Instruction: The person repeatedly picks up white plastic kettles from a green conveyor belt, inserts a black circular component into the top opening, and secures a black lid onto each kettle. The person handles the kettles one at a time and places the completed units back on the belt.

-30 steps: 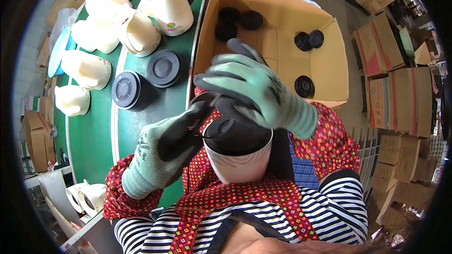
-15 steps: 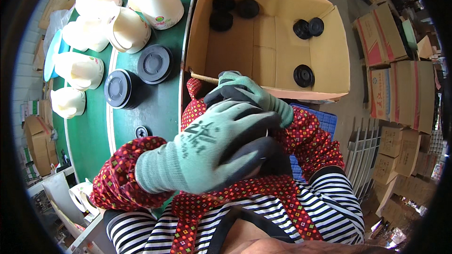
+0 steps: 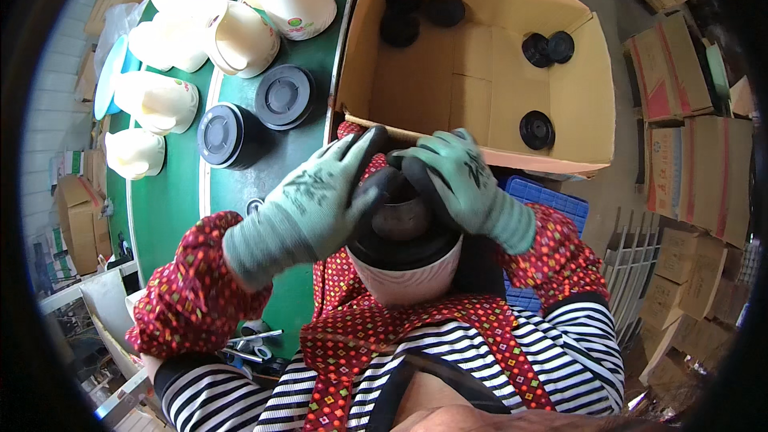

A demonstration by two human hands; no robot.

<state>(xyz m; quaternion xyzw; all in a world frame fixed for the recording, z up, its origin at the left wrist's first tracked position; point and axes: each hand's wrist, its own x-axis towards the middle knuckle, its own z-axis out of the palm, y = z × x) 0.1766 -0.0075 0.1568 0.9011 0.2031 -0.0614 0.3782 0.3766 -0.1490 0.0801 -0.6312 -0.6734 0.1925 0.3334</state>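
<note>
In my lap, close to my body, sits a rounded pale vessel with a wide black rim facing up. A silvery, dull rounded piece stands up from the middle of that rim. My left hand, in a green glove with dark fingertips, is beside it with thumb and fingers apart, the thumb reaching towards its top. My gloved right hand curls its fingers round a small dark part above the silvery piece. That part is mostly hidden by the fingers, so its kind cannot be made out.
An open cardboard box with several black round parts stands ahead. On the green table at left are several cream jugs and stacked black discs. A blue plastic crate is under the box; cartons are piled right.
My hands have drawn apart from their overlapped position, with the left hand moving back to the left. The pale vessel and its silvery piece now show between them.
</note>
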